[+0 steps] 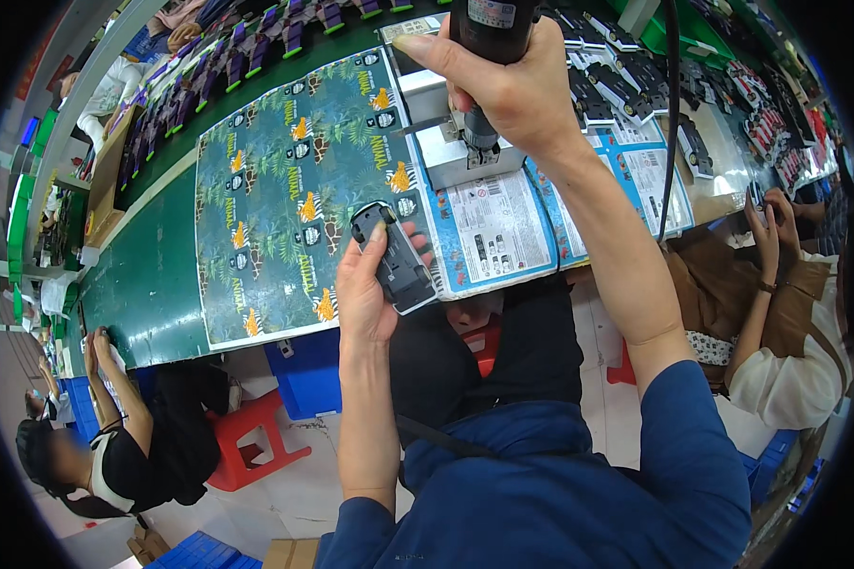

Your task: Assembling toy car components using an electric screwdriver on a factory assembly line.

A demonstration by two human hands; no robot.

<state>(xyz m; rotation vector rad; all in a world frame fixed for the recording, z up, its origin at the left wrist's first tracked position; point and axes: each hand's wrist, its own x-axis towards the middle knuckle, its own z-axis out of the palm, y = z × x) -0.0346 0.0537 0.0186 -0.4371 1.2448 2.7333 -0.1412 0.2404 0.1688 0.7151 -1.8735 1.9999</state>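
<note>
My left hand (361,294) grips a toy car (403,270) over the near edge of the table, its flat black underside facing up and a pale rim along its side. The thumb presses on the underside, with the fingers wrapped beneath. Farther up and to the right, my right hand (531,100) is wrapped round a black electric screwdriver (491,36). Its metal tip end (481,133) points down at a silver metal block (455,166) on the table. Whether the tip touches the block I cannot tell.
Printed jungle-animal sheets (275,209) and blue-edged card sheets (503,232) cover the table. Black toy car parts (617,81) lie at the right, behind a hanging black cable (672,133). Purple-and-green pieces (228,66) line the back. Co-workers sit on both sides; a red stool (256,441) stands at left.
</note>
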